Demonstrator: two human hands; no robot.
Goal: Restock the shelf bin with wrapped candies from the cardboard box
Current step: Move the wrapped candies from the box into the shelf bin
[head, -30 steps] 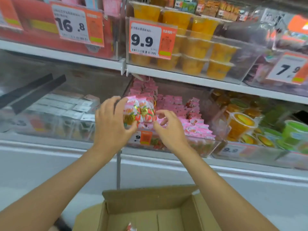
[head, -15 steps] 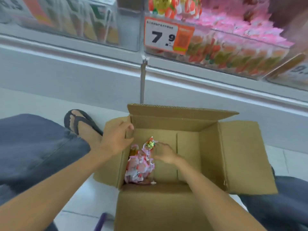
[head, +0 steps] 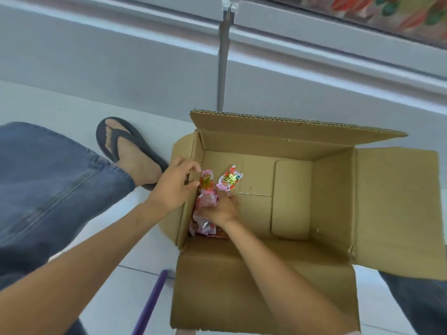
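From the head camera, looking down: the cardboard box point(head: 396, 209) sits open on the pale floor point(head: 60, 105), its flaps spread outward. The wrapped candies point(head: 205, 201) are heaped along the box's left inner wall, and one loose candy point(head: 229, 180) lies just beside them on the bottom. The left hand point(head: 173, 187) holds the top of that left wall, with its fingers bent over the edge and its thumb on the outside. The right hand point(head: 221, 210) is inside the box on the heap, knuckles up and fingers bent down among the wrappers; I cannot tell whether they have closed on any. The shelf bin point(head: 387, 15) shows blurred at the top right. A sandal point(head: 125, 139) and a jeans leg point(head: 48, 180) lie to the left, and a purple stick point(head: 151, 303) lies near the front flap.
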